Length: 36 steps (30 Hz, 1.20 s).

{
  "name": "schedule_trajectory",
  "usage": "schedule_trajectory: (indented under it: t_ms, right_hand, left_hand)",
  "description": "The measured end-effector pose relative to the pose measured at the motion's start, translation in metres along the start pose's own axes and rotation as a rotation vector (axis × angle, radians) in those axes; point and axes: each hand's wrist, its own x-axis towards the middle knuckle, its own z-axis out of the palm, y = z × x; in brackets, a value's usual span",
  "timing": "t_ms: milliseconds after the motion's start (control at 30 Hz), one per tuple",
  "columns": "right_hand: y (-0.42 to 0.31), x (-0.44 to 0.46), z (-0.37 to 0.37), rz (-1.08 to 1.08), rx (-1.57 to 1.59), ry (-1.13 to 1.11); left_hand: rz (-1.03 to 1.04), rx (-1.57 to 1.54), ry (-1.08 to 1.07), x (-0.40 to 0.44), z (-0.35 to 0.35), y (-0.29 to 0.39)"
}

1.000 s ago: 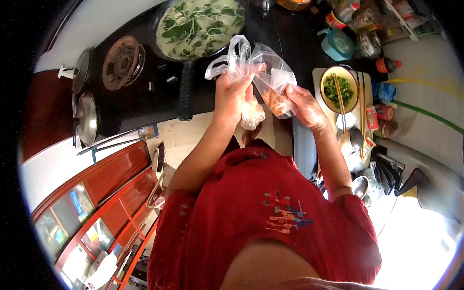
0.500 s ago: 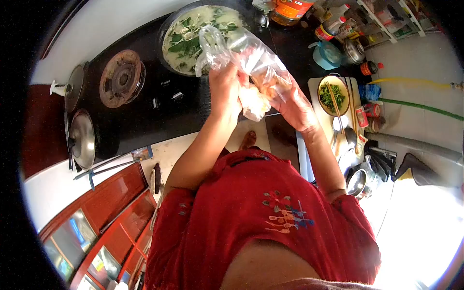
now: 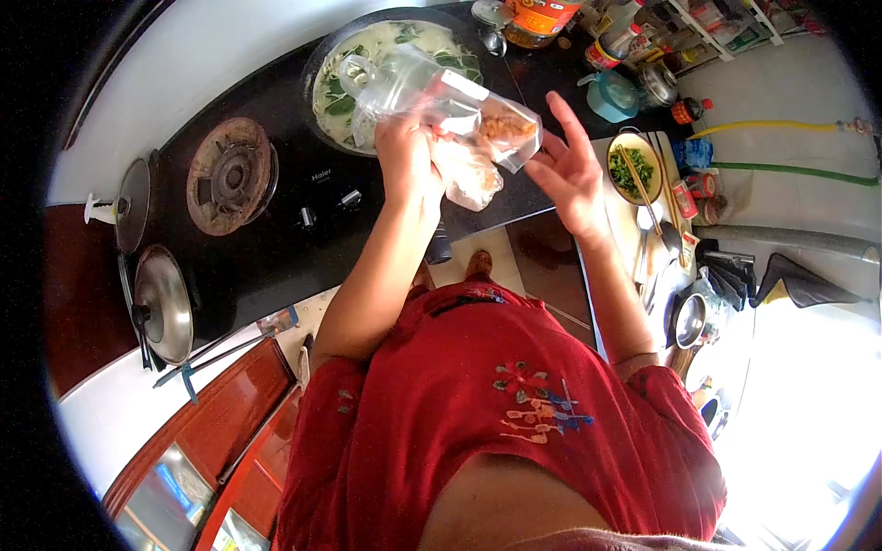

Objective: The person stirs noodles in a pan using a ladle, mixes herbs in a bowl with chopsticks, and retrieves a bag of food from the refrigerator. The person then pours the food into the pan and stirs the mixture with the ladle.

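My left hand (image 3: pixel 406 161) is closed around a clear plastic bag (image 3: pixel 450 108), held over the front edge of a wok (image 3: pixel 317 69) of pale soup with green leaves and thin pale strands. Small brownish pieces show in the bag's right end, and a crumpled pale part hangs below my fingers. What the pale part holds, I cannot make out. Just right of the bag is my right hand (image 3: pixel 577 184), its fingers spread apart. The thumb side is close to the bag's end; whether it touches I cannot tell.
Left of the wok is a bare burner (image 3: pixel 232 176), with pot lids (image 3: pixel 165 303) at the counter's left end. At right, a bowl of chopped greens (image 3: pixel 632 174) with chopsticks stands on a cutting board. Bottles (image 3: pixel 611 50) and a blue container (image 3: pixel 613 96) line the back right.
My right hand has let go of the bag and its fingers have spread. The bag's end with the brownish pieces now shows more fully. My left hand has shifted slightly left.
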Motion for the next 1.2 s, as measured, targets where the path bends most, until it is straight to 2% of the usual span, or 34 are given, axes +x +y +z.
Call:
schedule_trajectory:
  t_ms: [67, 100, 200, 233, 400, 467, 600, 667, 733, 767, 900, 1000, 1133, 1167, 1200]
  right_hand:
    - [-0.001, 0.001, 0.008, -0.268, -0.559, 0.02]
    - [0.002, 0.002, 0.016, -0.359, -0.557, 0.151]
    - [0.008, 0.008, 0.013, -0.525, -0.755, 0.169]
    - [0.008, 0.014, 0.014, -0.647, -0.842, 0.21]
    - [-0.008, 0.043, 0.011, -0.746, -0.92, 0.182]
    - [-0.012, 0.063, 0.007, -0.737, -0.93, 0.158]
    - [-0.033, 0.108, 0.008, -0.544, -1.015, 0.041]
    - [-0.032, 0.135, 0.004, -0.503, -0.946, -0.02]
    - [-0.037, 0.158, 0.006, -0.441, -1.014, -0.071]
    - [-0.032, 0.175, 0.002, -0.477, -1.086, -0.104]
    - [-0.041, 0.222, 0.013, -0.355, -1.39, -0.325]
    - [-0.042, 0.256, 0.027, -0.03, -1.392, -0.431]
    - [-0.034, 0.294, 0.032, -0.074, -1.473, -0.617]
    - [-0.036, 0.297, 0.037, -0.073, -1.475, -0.6]
    - [-0.038, 0.299, 0.042, -0.179, -1.471, -0.594]
  left_hand:
    - [-0.028, -0.109, -0.009, 0.003, 0.0, 0.005]
    - [-0.04, -0.165, -0.015, 0.004, 0.001, 0.006]
    - [-0.089, -0.223, -0.062, 0.006, -0.001, 0.01]
    - [-0.056, -0.218, -0.041, 0.01, -0.002, 0.007]
    - [-0.176, -0.154, -0.089, 0.024, -0.016, -0.002]
    - [-0.188, -0.123, -0.097, 0.026, -0.016, 0.005]
    - [-0.144, -0.113, -0.108, 0.037, -0.027, 0.006]
    - [-0.173, -0.114, -0.09, 0.035, -0.04, 0.01]
    - [-0.167, -0.128, -0.076, 0.03, -0.054, 0.013]
    - [-0.165, -0.131, -0.076, 0.027, -0.061, 0.017]
    - [-0.156, -0.199, -0.044, 0.014, -0.085, 0.026]
    - [-0.141, -0.216, -0.017, 0.009, -0.096, 0.029]
    - [-0.125, -0.248, -0.015, 0.004, -0.11, 0.033]
    - [-0.119, -0.237, -0.018, 0.004, -0.115, 0.033]
    - [-0.116, -0.224, -0.022, 0.003, -0.119, 0.034]
